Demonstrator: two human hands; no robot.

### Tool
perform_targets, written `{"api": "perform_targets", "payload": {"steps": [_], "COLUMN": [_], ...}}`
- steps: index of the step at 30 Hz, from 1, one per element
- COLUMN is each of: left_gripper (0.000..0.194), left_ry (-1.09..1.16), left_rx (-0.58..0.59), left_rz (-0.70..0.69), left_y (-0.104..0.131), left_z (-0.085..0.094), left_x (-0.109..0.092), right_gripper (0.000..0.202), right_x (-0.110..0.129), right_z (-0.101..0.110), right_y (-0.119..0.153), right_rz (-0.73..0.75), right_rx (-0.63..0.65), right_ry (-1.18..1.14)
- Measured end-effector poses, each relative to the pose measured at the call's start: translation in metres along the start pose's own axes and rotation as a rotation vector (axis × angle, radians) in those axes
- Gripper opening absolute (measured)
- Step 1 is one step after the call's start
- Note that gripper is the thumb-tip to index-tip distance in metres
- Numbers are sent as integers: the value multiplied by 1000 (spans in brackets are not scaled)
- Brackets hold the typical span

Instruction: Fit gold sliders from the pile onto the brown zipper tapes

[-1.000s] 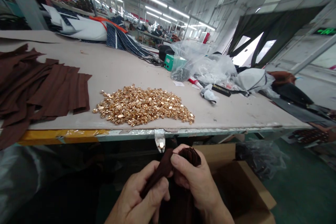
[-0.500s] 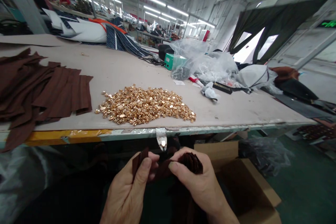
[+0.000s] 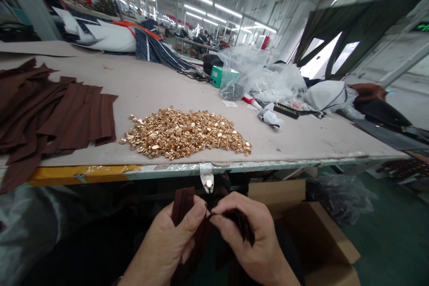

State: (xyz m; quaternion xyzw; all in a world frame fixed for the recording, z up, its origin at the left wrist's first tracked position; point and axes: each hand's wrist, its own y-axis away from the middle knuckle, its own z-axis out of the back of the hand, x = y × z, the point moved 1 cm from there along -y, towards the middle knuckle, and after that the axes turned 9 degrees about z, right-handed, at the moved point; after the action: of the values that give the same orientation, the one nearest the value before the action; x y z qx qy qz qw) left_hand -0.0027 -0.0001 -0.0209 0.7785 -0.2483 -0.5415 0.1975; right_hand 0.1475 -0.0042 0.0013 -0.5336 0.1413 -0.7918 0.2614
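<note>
- Left hand (image 3: 167, 239): thumb and fingers clamped on a brown strip (image 3: 182, 201), one end of which stood up above the fingers.
- Right hand (image 3: 253, 241): fingers curled around a dark brown bundle (image 3: 245, 228); thumb and forefinger tips pinched together, close by the left thumb; what lay between them was too small to tell.
- Both hands: in front of the table's near edge, below its top.
- Clip (image 3: 205, 174): metal, hung from that edge just beyond the hands, a gold piece at its tip.
- Table (image 3: 318, 140): pale top, yellow tape (image 3: 83, 174) along the edge at left.
- Gold pieces (image 3: 187, 134): one heap, near the edge, beyond the clip.
- Strips (image 3: 73, 114): brown, piled left of the heap, some overhanging the edge.
- Carton (image 3: 279, 194): open, below the table, right of the right hand.
- Rag (image 3: 269, 116): crumpled, right of the heap.
- Green box (image 3: 216, 76): behind the heap, touching clear plastic (image 3: 273, 81).
- Striped cloth (image 3: 154, 51): far side, left of the green box.
</note>
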Motion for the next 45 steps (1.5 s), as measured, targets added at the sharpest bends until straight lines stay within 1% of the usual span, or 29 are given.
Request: {"api": "perform_targets", "payload": {"steps": [2,4,5,8,10,12,14,17,19,24,29,33,36,39,45], "left_gripper": [41,42,41,37,33,30,29,30,29,24,23,21,22,25,24], "left_ry": [-5,15,36,105,136,140,111,47,28,65,66,53,24,-15,-1], "left_rx": [-9,-35,-36,12,65,95,92,96,100,85,103,76,48,47,32], "left_rz": [22,21,18,44,83,93,86,67,61,51,57,71,44,45,15], "left_y": [-1,-2,-1,2,4,4,1,-5,-6,-4,-5,-6,-7,-8,-10], "left_z": [0,0,0,-1,-1,0,2,4,4,0,-3,-6,-7,-8,-9], "left_x": [3,5,5,3,-1,-7,-11,-14,-14,-18,-24,-26,-27,-26,-28], "right_gripper": [3,10,14,23,25,26,26,30,32,32,32,30,28,27,28], "right_x": [-1,-3,-4,-10,-14,-16,-16,-16,-17,-20,-20,-20,-23,-24,-23], "right_z": [-4,-9,-11,-19,-23,-24,-24,-24,-24,-27,-27,-27,-28,-29,-30], "right_y": [-1,-1,-1,0,1,0,-2,-8,-10,-12,-15,-18,-18,-18,-20], "right_rz": [-177,-329,-377,-473,-552,-619,-671,-738,-748,-746,-751,-736,-732,-734,-737], "right_rx": [-79,-107,-115,-159,-182,-192,-213,-286,-315,-323,-295,-272,-267,-275,-291], "right_ry": [-75,-197,-258,-507,-724,-878,-929,-945,-930,-902,-925,-972,-975,-977,-987]}}
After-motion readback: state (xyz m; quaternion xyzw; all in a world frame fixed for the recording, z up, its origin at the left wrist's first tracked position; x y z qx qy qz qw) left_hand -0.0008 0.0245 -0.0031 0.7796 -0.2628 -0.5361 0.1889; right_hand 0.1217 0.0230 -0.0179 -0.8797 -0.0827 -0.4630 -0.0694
